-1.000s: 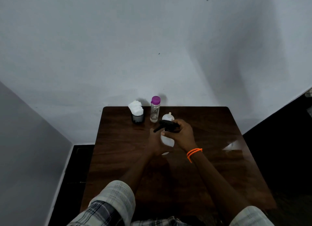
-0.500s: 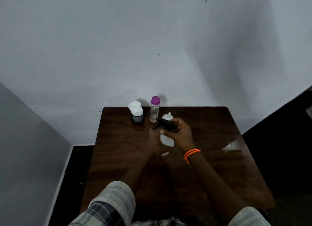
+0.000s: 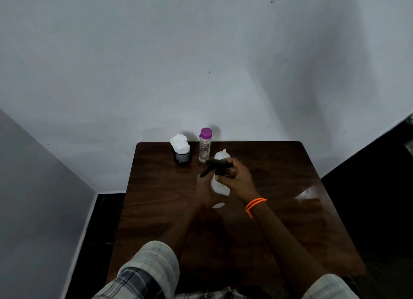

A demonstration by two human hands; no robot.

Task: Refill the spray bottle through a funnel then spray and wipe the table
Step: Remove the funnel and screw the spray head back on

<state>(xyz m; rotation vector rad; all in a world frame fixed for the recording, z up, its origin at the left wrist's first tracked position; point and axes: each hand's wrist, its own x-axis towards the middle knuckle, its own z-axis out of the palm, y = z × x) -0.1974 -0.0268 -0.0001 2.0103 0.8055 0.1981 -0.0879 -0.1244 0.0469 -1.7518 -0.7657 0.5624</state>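
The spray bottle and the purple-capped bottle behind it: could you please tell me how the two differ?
The spray bottle has an opaque white body and a black trigger head; the purple-capped bottle is clear with a purple cap.
The spray bottle is gripped at the body by the left hand and at the head by the right hand; the purple-capped bottle stands untouched.
The spray bottle is rounder, the purple-capped bottle slimmer.
Both are upright on the table.

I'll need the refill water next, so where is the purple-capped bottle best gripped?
Grip the clear bottle around its straight middle, below the purple cap, coming from the front left. It stands upright; the tissue holder is on its left, and the funnel and right hand crowd its right.
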